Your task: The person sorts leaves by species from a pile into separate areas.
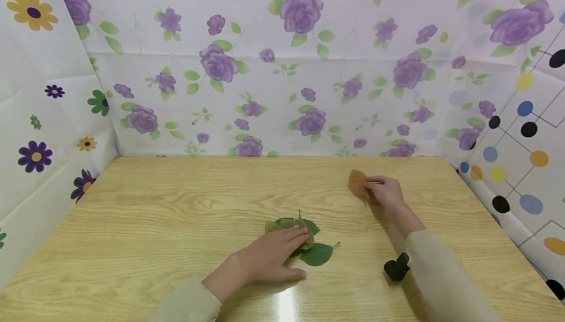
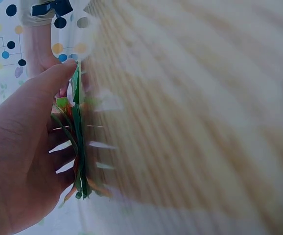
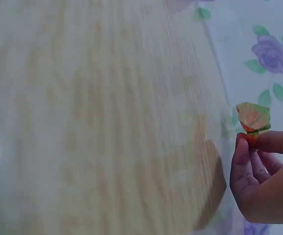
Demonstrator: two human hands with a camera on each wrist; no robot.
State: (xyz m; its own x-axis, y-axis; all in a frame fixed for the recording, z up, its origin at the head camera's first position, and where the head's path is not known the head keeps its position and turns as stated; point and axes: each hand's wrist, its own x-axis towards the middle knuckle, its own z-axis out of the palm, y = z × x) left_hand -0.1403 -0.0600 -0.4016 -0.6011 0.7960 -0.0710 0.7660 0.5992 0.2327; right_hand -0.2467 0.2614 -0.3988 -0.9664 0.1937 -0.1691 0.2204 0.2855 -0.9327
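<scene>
Fingers (image 1: 296, 237) of the left hand (image 1: 269, 254) are lying outstretched, thumb apart, over a leaf pile (image 1: 315, 253) on the counter (image 1: 176, 214), while beyond the pile and to its right an orange-green leaf (image 1: 356, 182) is being pinched by the right hand (image 1: 386, 192), thumb and fingertips clamped on it.

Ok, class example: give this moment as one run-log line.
left fingers: resting on leaves | right fingers: pinching orange leaf | surface: table
</scene>
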